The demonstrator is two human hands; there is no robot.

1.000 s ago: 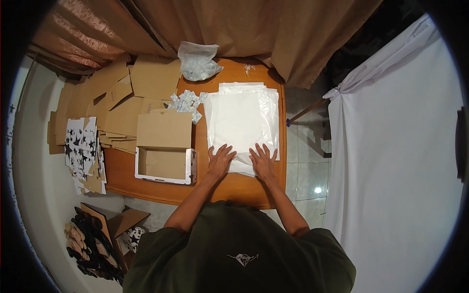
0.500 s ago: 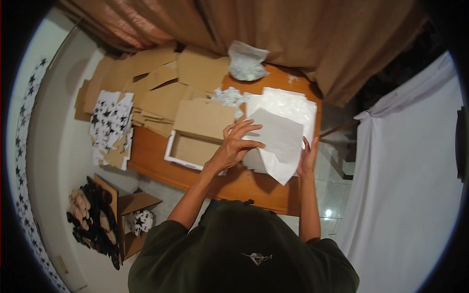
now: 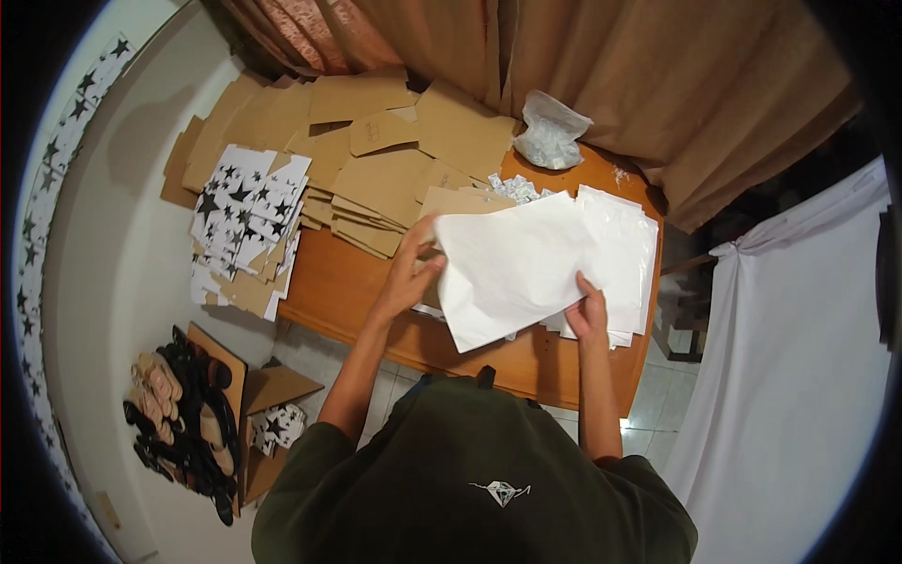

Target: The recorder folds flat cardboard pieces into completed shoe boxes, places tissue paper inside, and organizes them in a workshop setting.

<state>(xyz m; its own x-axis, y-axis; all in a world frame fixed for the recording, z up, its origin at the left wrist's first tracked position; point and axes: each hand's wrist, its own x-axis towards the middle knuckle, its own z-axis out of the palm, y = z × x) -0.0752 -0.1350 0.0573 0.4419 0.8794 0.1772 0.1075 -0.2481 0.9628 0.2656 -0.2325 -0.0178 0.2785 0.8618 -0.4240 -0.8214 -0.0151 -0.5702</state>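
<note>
A white sheet of paper (image 3: 507,268) is stretched between my hands above the table. My left hand (image 3: 411,273) grips its left edge, fingers at the upper left corner and slightly blurred. At the sheet's lower right, my right hand (image 3: 589,310) pinches the edge with the thumb on top. Beneath the sheet lies an open cardboard box, and only its brown flap (image 3: 456,202) shows clearly. A stack of white sheets (image 3: 625,268) rests on the right side of the table, partly covered by the held sheet.
Flat cardboard pieces (image 3: 376,179) pile across the back left of the wooden table (image 3: 329,291). Star-printed card pieces (image 3: 246,211) lie at the left end. Small white packets (image 3: 515,188) sit behind the sheet, near a clear plastic bag (image 3: 552,136). Shoes (image 3: 188,404) stand at lower left.
The sheet has swung left from over the white stack to over the cardboard box and is spread wider. My left hand has shifted to its left edge. The view has turned slightly.
</note>
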